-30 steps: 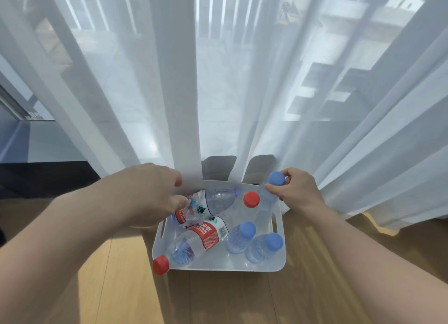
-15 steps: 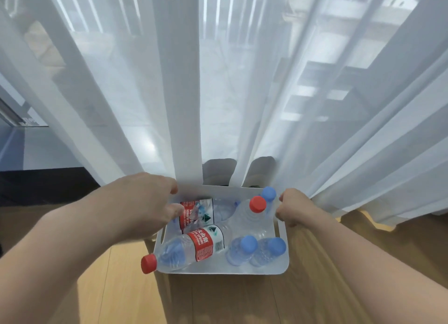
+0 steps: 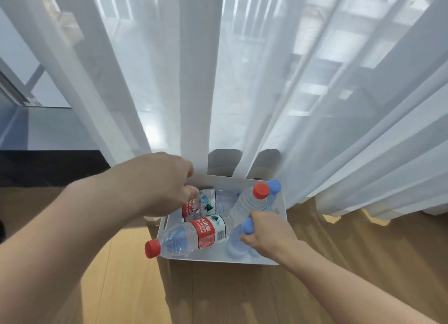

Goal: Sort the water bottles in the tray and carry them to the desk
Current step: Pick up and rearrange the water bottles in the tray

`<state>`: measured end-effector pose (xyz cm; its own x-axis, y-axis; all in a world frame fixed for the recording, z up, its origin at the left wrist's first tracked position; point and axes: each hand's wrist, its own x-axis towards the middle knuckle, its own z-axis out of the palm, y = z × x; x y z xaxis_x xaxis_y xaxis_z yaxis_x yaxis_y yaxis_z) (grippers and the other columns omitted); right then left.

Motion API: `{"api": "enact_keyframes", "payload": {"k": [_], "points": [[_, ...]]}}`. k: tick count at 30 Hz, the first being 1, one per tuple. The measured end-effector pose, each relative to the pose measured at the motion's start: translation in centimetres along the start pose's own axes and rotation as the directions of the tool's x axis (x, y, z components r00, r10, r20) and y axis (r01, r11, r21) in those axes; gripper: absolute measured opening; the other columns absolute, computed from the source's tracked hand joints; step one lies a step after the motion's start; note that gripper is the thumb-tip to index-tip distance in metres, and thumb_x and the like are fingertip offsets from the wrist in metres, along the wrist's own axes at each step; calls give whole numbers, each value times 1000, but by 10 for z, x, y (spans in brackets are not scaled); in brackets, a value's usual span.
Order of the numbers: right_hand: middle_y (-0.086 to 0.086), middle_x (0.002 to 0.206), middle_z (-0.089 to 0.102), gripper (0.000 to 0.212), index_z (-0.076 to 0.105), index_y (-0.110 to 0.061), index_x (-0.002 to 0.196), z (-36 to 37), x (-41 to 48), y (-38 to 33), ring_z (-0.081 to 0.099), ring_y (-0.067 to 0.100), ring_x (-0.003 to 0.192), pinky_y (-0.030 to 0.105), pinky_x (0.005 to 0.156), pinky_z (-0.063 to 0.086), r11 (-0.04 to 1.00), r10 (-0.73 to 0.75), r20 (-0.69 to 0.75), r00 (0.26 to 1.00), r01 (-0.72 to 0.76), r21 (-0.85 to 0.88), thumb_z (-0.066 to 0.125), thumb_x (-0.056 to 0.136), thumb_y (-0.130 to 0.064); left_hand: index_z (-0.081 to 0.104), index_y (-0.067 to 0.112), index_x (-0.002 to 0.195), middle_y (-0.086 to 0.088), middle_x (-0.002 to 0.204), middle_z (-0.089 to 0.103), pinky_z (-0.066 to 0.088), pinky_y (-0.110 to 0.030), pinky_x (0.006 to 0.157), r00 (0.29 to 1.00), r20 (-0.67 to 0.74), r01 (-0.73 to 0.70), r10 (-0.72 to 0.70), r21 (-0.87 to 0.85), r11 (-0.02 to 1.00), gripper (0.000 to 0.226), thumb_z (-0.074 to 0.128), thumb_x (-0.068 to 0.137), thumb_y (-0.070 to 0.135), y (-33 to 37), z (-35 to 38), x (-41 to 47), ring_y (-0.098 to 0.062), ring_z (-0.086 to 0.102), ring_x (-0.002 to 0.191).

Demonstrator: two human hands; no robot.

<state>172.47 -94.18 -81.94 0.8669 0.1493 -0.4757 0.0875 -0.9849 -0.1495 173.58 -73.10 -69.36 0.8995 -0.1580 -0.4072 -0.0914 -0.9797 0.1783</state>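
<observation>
Now right hand (image 3: 268, 235) grips a blue-capped bottle (image 3: 234, 246) in tray (image 3: 218, 260)

White tray (image 3: 247, 257), clear bottles with red caps (image 3: 260, 190) and blue caps (image 3: 274, 186), red-and-white labels (image 3: 206, 231), sheer white curtain (image 3: 242, 69), light wood-grain floor (image 3: 218, 294).

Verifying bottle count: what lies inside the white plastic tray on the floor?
The white plastic tray holds clear bottles: two red caps, a far blue cap, a blue-capped bottle gripped by the right hand. The left hand partly covers a labelled bottle; more could be hidden.
</observation>
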Motion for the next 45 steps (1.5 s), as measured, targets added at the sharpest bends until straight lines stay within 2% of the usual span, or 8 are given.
{"api": "enact_keyframes", "payload": {"k": [3, 7, 10, 13, 17, 30, 36, 45], "points": [[-3, 67, 47, 34, 37, -20, 65, -33, -6, 3, 44, 15, 64, 25, 53, 29, 973, -65, -103, 993, 86, 214, 66, 76, -34, 45, 27, 131, 6, 124, 59, 41, -25, 88, 1000, 2, 8, -8, -23, 1000, 46, 44, 91, 49, -6, -3, -2, -13, 54, 109], [-6, 53, 44, 26, 62, -11, 67, -106, -40, 2, 38, 8, 51, 21, 52, 32, 777, -202, -280, 939, 327, 538, 84, 64, -25, 45, 26, 132, 5, 128, 57, 42, -26, 92, 1000, 1, 0, 0, -86, 996, 45, 44, 92, 47, -3, -8, 2, -14, 53, 113], [-4, 74, 71, 32, 75, -21, 80, -151, -69, 8, 65, 10, 72, 20, 69, 52, 354, -180, -438, 881, 474, 806, 86, 53, -33, 56, 25, 122, 8, 117, 64, 46, -19, 82, 998, -14, -65, 64, -319, 946, 33, 46, 93, 39, 7, -12, 6, -10, 58, 100], [5, 91, 72, 41, 71, -18, 84, -163, -71, 5, 69, 23, 95, 36, 86, 55, -218, -154, -475, 866, 439, 872, 68, 65, -55, 67, 27, 103, 11, 96, 72, 49, -13, 69, 997, -15, -67, 80, -715, 695, 24, 46, 94, 33, 17, -21, 4, -6, 66, 86], [1, 68, 63, 46, 59, -17, 81, -166, -52, -11, 65, 17, 62, 34, 62, 57, -640, -32, -317, 948, 224, 735, 42, 84, -59, 72, 22, 98, 5, 95, 76, 55, -32, 87, 991, 61, 20, 117, -946, 324, 29, 49, 85, 34, 34, -28, -9, -10, 71, 90], [3, 66, 64, 49, 63, -12, 82, -152, -25, -5, 65, 20, 61, 36, 66, 54, -391, -159, -279, 947, 200, 898, 41, 83, -56, 76, 22, 78, 5, 77, 77, 57, -17, 58, 1000, 8, 15, -24, -947, 322, 10, 67, 76, 25, 60, -22, -21, -12, 71, 71], [4, 64, 61, 48, 58, -11, 76, -149, -17, -8, 61, 20, 58, 32, 61, 54, -565, -400, -276, 874, 2, 825, 39, 82, -55, 78, 16, 87, -2, 85, 77, 55, -16, 57, 958, 223, 193, 178, -966, 173, 29, 60, 67, 28, 66, -24, -25, -10, 72, 71], [6, 73, 67, 45, 56, -9, 84, -149, -12, -13, 62, 20, 70, 32, 71, 49, -603, -577, -320, 752, -126, 788, 40, 85, -50, 77, 7, 79, -13, 77, 73, 55, -21, 54, 982, 144, 130, 121, -985, 115, 29, 74, 53, 21, 60, -24, -30, -15, 64, 57]]}}
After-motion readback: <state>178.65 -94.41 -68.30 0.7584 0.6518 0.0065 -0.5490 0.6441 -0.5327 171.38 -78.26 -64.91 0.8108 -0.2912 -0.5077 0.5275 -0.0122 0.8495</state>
